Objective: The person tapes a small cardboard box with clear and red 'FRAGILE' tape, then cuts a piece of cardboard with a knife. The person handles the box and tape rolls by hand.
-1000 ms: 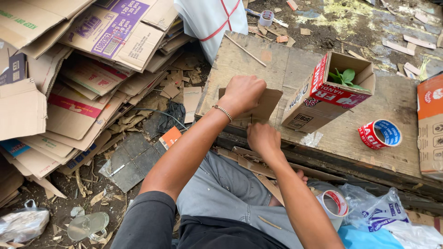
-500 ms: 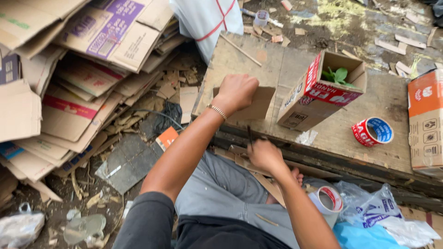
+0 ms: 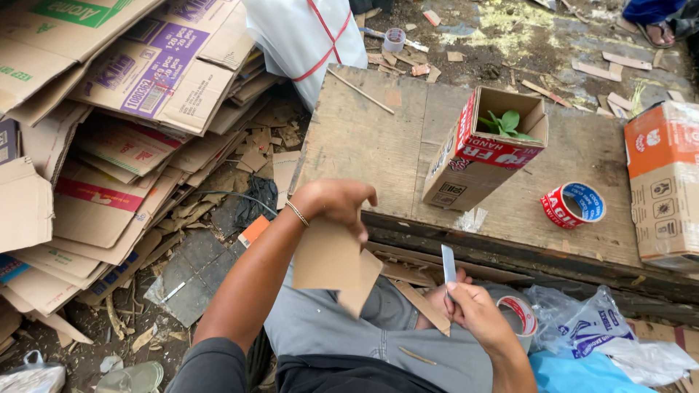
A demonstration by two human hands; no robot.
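Observation:
My left hand (image 3: pixel 336 205) grips the top of a brown cardboard piece (image 3: pixel 331 263) and holds it above my lap, near the front edge of the wooden board (image 3: pixel 371 145). My right hand (image 3: pixel 477 313) is closed around a utility knife (image 3: pixel 448 265) with its blade pointing up, to the right of the cardboard. A thin cardboard strip (image 3: pixel 422 309) lies on my lap between the hands. An open cardboard box (image 3: pixel 480 149) with a green plant inside stands tilted on the board.
A red and blue tape roll (image 3: pixel 573 205) lies on the board at right. Another carton (image 3: pixel 662 182) stands at the right edge. Flattened cartons (image 3: pixel 109 109) are piled at left. A white tape roll (image 3: pixel 519 314) and plastic bags (image 3: pixel 582 327) sit by my right knee.
My left hand lifted the cardboard piece off the board and drew it back over my lap. My right hand came up holding the knife.

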